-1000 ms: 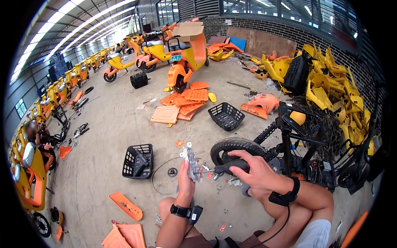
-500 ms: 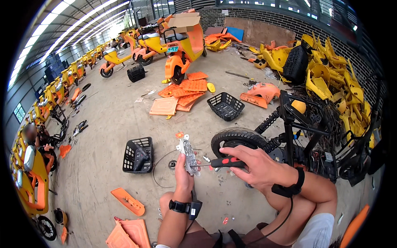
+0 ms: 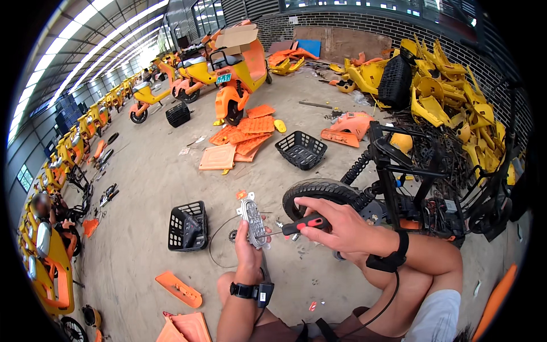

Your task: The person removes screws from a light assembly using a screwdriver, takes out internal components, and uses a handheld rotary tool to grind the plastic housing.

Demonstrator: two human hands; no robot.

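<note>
An oval lamp unit point(image 3: 252, 219) with a clear ribbed lens and pale mounting tabs stands upright in my left hand point(image 3: 246, 251), gripped between thumb and fingers. My right hand point(image 3: 350, 228) is closed around the black and red handle of a screwdriver point(image 3: 305, 224). The screwdriver's shaft points left, and its tip meets the lower part of the lamp unit. Whether the tip sits in a screw is too small to tell.
A stripped scooter frame with a black tyre point(image 3: 319, 191) stands right of my hands. On the floor are a black basket point(image 3: 188, 226) holding a dark power tool, another basket point(image 3: 301, 150), and orange panels point(image 3: 179, 289). Yellow body parts point(image 3: 430, 97) are heaped at the far right.
The whole view has shifted slightly, with the surroundings sliding left. My hands, the lamp unit and the screwdriver keep nearly the same positions relative to each other.
</note>
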